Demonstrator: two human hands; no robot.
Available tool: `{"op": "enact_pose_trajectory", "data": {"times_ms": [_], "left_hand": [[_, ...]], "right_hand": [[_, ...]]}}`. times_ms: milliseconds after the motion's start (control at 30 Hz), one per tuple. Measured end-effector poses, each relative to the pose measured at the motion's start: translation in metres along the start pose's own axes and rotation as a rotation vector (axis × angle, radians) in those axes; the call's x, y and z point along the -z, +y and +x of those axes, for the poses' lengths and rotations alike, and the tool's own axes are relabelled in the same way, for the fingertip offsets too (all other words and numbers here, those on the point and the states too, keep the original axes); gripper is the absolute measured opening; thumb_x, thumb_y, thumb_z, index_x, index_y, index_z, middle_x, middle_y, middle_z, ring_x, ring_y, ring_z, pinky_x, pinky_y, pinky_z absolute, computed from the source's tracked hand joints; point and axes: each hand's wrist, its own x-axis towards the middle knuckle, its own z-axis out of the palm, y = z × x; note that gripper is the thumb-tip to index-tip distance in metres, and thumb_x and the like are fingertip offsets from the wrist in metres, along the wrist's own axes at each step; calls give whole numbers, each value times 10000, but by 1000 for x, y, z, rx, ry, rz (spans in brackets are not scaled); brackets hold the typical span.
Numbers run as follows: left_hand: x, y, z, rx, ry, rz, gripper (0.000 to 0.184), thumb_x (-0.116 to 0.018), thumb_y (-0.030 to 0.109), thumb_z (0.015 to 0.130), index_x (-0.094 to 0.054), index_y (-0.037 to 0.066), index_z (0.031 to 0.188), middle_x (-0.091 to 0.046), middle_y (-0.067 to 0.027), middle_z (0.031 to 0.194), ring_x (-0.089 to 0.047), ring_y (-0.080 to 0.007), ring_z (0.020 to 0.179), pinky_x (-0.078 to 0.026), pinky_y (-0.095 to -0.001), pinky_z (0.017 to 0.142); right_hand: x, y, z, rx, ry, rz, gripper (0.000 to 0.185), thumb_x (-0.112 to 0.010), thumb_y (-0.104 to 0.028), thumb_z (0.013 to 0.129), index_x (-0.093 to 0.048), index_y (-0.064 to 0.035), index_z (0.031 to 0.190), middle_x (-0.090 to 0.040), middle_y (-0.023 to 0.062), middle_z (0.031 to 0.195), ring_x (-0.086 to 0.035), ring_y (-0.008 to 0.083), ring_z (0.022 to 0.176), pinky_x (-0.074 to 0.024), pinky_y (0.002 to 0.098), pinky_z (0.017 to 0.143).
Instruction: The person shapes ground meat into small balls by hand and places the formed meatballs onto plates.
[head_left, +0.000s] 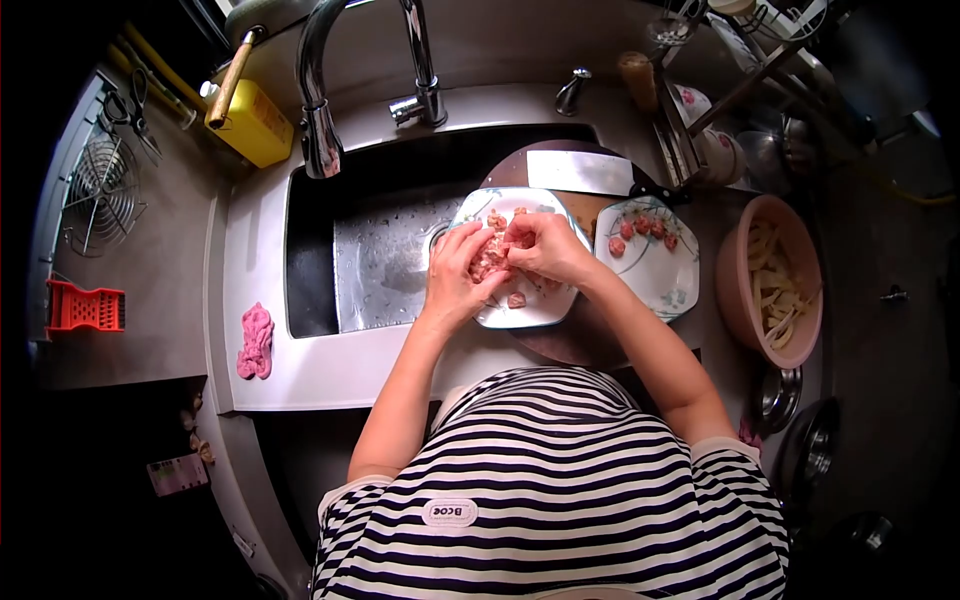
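Observation:
A white plate [520, 314] with a blue-green rim lies partly over the sink edge and a round brown board [570, 347]. Minced meat [490, 262] is on this plate, with a few small lumps around it. My left hand [458, 275] curls round the left side of the meat. Bent over the meat from the right, my right hand [547, 248] has its fingertips pinched together; what they hold is too small to name. A second white plate [655, 275] to the right bears several small meat balls [642, 228].
A cleaver [580, 171] lies on the board behind the plates. The sink [380, 270] and faucet [428, 100] are left and behind. A pink bowl [732, 290] of pale strips stands right. A pink cloth [256, 341], yellow jug [255, 125] and red grater [88, 308] are left.

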Motion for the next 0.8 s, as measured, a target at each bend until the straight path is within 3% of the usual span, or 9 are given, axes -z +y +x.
{"op": "enact_pose_trajectory", "data": {"times_ms": [67,133,233,333,400,467,667,700,800], "left_hand": [[1,0,-1,7,-2,-7,515,-745,223,592,-587,55,1052,-533,-126,1120,-496,-310,1039,-374,-405,905],[2,1,-1,11,3,-19,514,-746,226,591,-589,57,1050,-533,-127,1121,-494,-310,1045,-373,-407,906],[1,-1,-2,6,0,7,531,-749,234,588,-584,56,1059,-532,-130,1122,-492,-309,1047,-367,-408,916],[-2,-1,-1,7,3,9,527,-734,214,596,-576,56,1074,-527,-131,1132,-488,-308,1051,-362,-407,926],[-2,-2,-1,3,4,-3,519,-718,195,604,-572,59,1083,-523,-130,1140,-483,-307,1056,-358,-408,932],[-1,-3,-4,8,4,-13,514,-703,177,609,-569,63,1092,-519,-129,1146,-479,-307,1059,-356,-410,935],[4,0,-4,38,-39,-25,539,-737,207,608,-566,70,1100,-503,-145,1173,-464,-316,1089,-357,-410,939],[8,7,-4,108,-37,-84,549,-753,243,623,-563,72,1109,-484,-157,1201,-454,-311,1115,-348,-412,952],[19,15,-1,193,188,-299,514,-728,254,696,-550,81,1146,-466,-151,1227,-458,-276,1125,-334,-414,969]], "right_hand": [[7,-1,1,-85,-82,209,47,-606,2,706,-591,18,747,-586,26,632,-532,66,540,-451,206,481],[12,-2,4,-50,-34,355,21,-598,13,733,-594,6,753,-588,10,666,-545,57,527,-436,185,473],[27,-14,3,-128,-41,401,87,-651,-30,744,-613,11,810,-608,24,691,-570,80,581,-470,205,534],[16,-13,-2,-58,-40,10,132,-652,-35,740,-615,14,856,-614,51,677,-598,118,632,-488,246,591],[0,-9,-3,218,51,-298,220,-680,-73,690,-619,-16,894,-621,115,765,-603,189,669,-483,285,631],[-11,-4,-1,253,104,-491,212,-667,-75,680,-617,-23,880,-617,126,802,-597,213,674,-482,293,625],[9,-6,-1,71,38,104,88,-613,-35,729,-604,8,805,-619,45,726,-599,109,630,-477,239,535],[17,-23,-7,4,24,222,88,-593,-21,756,-610,-5,841,-607,14,710,-579,51,624,-469,171,507],[13,-19,-10,114,-16,528,239,-653,-144,797,-611,-39,1008,-625,47,797,-616,80,663,-485,112,544]]}}
